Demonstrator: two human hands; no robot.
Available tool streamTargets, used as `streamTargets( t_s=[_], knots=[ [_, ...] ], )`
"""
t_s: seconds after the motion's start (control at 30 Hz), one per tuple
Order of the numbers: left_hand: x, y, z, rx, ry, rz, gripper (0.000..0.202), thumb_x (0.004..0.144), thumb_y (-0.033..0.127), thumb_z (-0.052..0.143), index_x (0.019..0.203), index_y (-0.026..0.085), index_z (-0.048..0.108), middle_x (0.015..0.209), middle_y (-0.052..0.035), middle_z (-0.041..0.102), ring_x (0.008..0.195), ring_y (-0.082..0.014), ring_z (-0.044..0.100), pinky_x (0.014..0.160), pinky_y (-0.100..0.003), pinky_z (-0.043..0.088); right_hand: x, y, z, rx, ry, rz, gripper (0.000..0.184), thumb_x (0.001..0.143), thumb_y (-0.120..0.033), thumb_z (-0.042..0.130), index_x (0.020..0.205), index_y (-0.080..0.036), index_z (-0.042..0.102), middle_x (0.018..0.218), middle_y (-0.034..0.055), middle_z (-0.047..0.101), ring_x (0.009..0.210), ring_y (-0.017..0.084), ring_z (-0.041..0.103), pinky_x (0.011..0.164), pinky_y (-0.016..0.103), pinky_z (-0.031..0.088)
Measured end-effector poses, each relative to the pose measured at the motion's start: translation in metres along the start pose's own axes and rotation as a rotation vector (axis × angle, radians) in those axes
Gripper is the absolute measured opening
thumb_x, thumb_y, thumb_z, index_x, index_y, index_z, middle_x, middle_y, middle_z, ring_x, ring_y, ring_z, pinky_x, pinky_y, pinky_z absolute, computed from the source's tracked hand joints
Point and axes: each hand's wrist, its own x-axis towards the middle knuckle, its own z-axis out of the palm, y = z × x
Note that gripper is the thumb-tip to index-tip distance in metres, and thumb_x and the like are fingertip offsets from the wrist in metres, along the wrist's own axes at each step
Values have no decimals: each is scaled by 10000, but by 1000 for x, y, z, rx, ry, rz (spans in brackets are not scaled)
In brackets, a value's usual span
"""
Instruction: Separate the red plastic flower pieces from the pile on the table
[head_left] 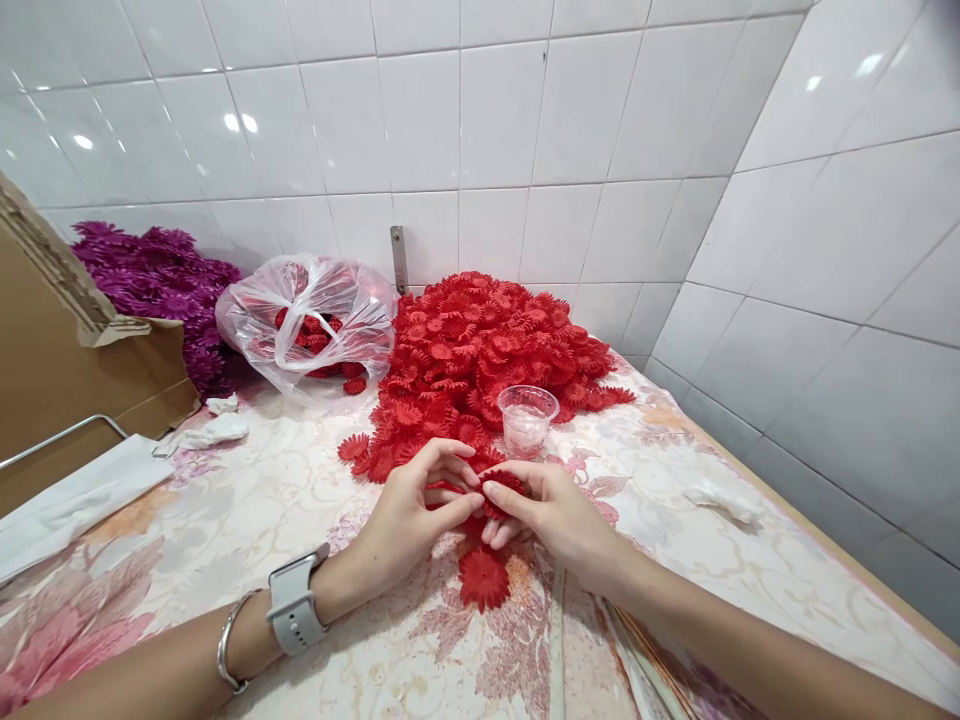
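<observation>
My left hand (416, 510) and my right hand (547, 510) meet over the floral tablecloth (300, 500), fingers pinched together on a red fabric flower (501, 485) held between them. The left wrist carries a grey watch and a silver bangle. One loose red flower (484, 578) lies flat on the cloth just below my hands. Right behind them rises a big heap of red flowers (487, 360), with a small clear plastic cup (526, 418) standing at its front edge.
A clear plastic bag (307, 315) with more red flowers sits left of the heap. Purple flowers (161, 285) are piled at the far left beside a cardboard box (67, 340). White tiled walls close the back and right sides. Crumpled white scraps lie on the cloth.
</observation>
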Motion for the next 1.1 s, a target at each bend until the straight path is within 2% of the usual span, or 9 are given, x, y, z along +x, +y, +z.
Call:
streamTargets(
  t_s=[0.17, 0.27, 0.33, 0.4, 0.57, 0.73, 0.8, 0.93, 1.1],
  knots=[
    [1, 0, 2, -104, -22, -46, 243, 781, 200, 576, 1003, 204, 476, 915, -14, 557, 817, -135, 574, 663, -264, 528, 0, 0, -2, -18, -3, 19, 334, 781, -460, 511, 762, -128, 542, 452, 1, 581, 367, 116, 551, 367, 201, 402],
    [3, 0, 1, -108, -1, -47, 224, 770, 192, 591, 968, 195, 486, 901, -9, 557, 823, -125, 568, 683, -247, 516, -1, -5, -2, -37, -16, 27, 343, 824, -408, 457, 965, -107, 539, 440, -24, 564, 326, 87, 490, 350, 183, 327],
    [3, 0, 0, -109, 18, -51, 219, 768, 194, 596, 959, 191, 489, 895, -7, 560, 821, -121, 567, 684, -239, 508, -2, -7, -2, -37, -9, 40, 371, 835, -347, 455, 1103, -95, 497, 468, -35, 566, 361, 75, 480, 387, 185, 337],
    [3, 0, 0, -133, 28, -66, 221, 768, 200, 599, 957, 190, 485, 886, -6, 561, 806, -120, 568, 666, -237, 508, -2, -8, -2, -43, -13, 44, 384, 833, -304, 464, 1148, -85, 481, 498, -31, 571, 396, 68, 473, 418, 185, 347],
    [2, 1, 2, -213, -27, -85, 260, 756, 211, 615, 971, 195, 470, 909, -14, 576, 775, -125, 588, 679, -276, 519, -3, -6, -3, -62, -54, 3, 357, 804, -327, 490, 1077, -100, 525, 465, -49, 528, 345, 65, 425, 354, 177, 314],
    [3, 1, 2, -210, 1, -124, 339, 687, 195, 684, 966, 192, 490, 891, -21, 598, 835, -153, 594, 723, -300, 513, -4, -6, 0, -88, 31, 0, 357, 787, -305, 514, 1119, -192, 446, 383, -112, 438, 291, 73, 396, 295, 147, 256],
    [4, 0, 1, -230, 0, -137, 354, 676, 192, 691, 969, 194, 494, 893, -23, 602, 823, -158, 598, 708, -309, 518, -3, -5, 0, -82, 55, -20, 337, 788, -298, 519, 1105, -214, 444, 412, -113, 455, 291, 64, 395, 296, 142, 258],
    [5, -1, 0, -248, 9, -118, 316, 685, 174, 680, 947, 182, 503, 891, -28, 610, 836, -152, 597, 703, -286, 518, -3, -4, 1, -78, 58, 20, 291, 808, -321, 505, 1062, -187, 459, 478, -64, 563, 309, 65, 444, 310, 148, 296],
    [3, 1, 0, -219, 23, -102, 273, 719, 183, 647, 949, 186, 498, 891, -25, 613, 821, -145, 605, 665, -256, 523, -4, -11, -1, -105, -87, 111, 259, 799, -369, 509, 856, -120, 558, 622, 60, 681, 362, 64, 502, 363, 172, 343]
  ],
)
